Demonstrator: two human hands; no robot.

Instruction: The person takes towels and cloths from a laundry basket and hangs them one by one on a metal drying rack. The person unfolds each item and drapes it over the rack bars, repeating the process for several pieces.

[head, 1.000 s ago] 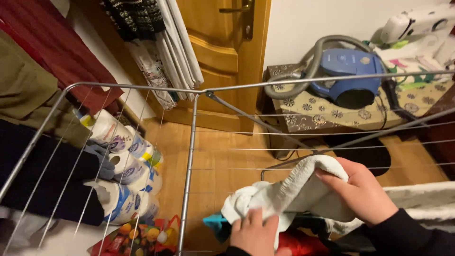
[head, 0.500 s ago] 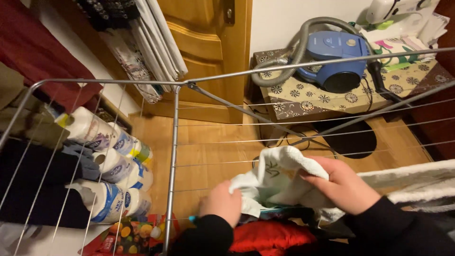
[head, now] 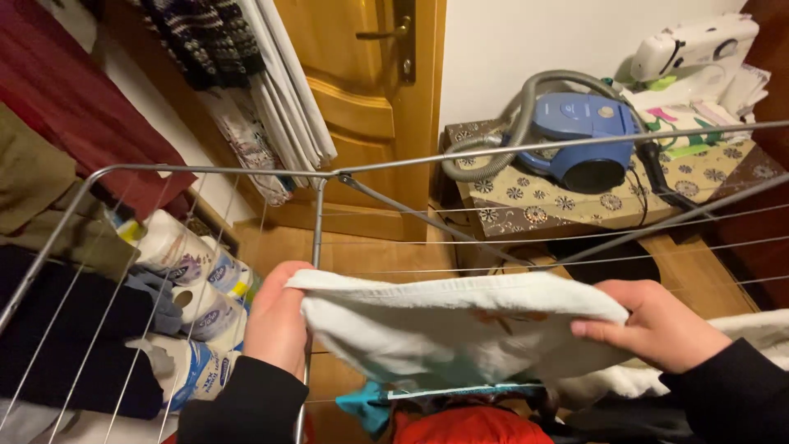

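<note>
Bunched up half a second ago, the white towel [head: 460, 329] is now pulled out flat and wide between both hands, a soft terry rectangle held level above the near wires of the drying rack [head: 316, 247]. Closed at the towel's left edge is the left hand [head: 278, 316], while the right hand [head: 657, 325] pinches the right edge with fingers on top. Left of the rack stand wrapped paper rolls [head: 185, 271]; far right, a blue vacuum cleaner [head: 579, 131] sits on a patterned box.
</note>
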